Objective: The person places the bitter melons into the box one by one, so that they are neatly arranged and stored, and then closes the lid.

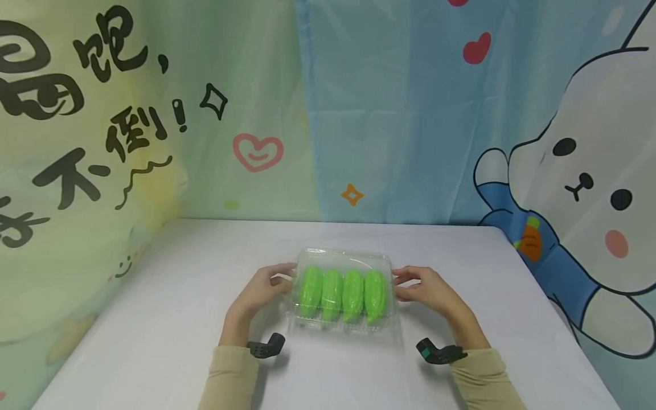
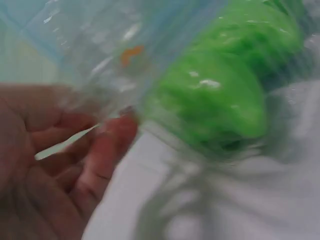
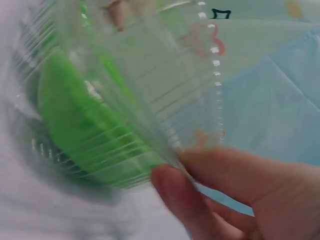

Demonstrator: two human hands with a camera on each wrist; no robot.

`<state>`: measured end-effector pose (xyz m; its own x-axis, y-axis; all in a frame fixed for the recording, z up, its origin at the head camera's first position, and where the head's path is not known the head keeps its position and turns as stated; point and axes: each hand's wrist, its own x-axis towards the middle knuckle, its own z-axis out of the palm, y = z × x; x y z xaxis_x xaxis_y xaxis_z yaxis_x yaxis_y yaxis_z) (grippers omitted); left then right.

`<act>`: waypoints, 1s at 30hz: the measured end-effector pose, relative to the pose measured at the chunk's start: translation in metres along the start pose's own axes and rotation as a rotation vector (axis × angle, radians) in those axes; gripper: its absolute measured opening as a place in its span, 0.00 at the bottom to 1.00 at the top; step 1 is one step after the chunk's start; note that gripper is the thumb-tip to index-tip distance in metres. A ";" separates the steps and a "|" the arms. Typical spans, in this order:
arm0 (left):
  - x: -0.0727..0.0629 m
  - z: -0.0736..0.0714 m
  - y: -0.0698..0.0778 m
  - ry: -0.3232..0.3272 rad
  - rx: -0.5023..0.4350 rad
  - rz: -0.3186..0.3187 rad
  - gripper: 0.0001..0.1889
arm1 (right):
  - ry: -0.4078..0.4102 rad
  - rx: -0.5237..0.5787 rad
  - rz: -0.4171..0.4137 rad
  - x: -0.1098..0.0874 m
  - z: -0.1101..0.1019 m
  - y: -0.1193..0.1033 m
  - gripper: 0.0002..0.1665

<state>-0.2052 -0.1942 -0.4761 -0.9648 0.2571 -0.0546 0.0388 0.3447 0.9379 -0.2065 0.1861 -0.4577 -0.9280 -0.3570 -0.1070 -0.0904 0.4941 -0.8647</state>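
Observation:
A clear plastic clamshell box [image 1: 343,259] is held over the white table in the head view, near its middle. Inside it, several glossy green, elongated vegetable-like pieces [image 1: 353,296] lie side by side. At the box's left side, my left hand [image 1: 265,286] grips the edge between thumb and fingers; in the left wrist view, fingertips [image 2: 120,131] are right at the plastic rim. My right hand [image 1: 426,290] pinches the opposite edge, and the right wrist view shows thumb and finger closed on the ribbed rim [image 3: 172,155].
The white table [image 1: 435,245] reaches back to a printed cloth backdrop [image 1: 369,114] with hearts, lettering and a cartoon rabbit [image 1: 579,148]. Black wrist devices [image 1: 266,345] sit at the ends of both tan sleeves [image 1: 228,376].

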 end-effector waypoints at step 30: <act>-0.016 0.009 0.014 -0.096 -0.072 -0.314 0.16 | 0.072 0.202 0.182 -0.037 0.022 -0.011 0.34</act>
<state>-0.1863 -0.1851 -0.4656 -0.8977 0.2336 -0.3736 -0.2784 0.3565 0.8919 -0.1629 0.1769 -0.4553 -0.9462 -0.2160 -0.2411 0.1478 0.3743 -0.9155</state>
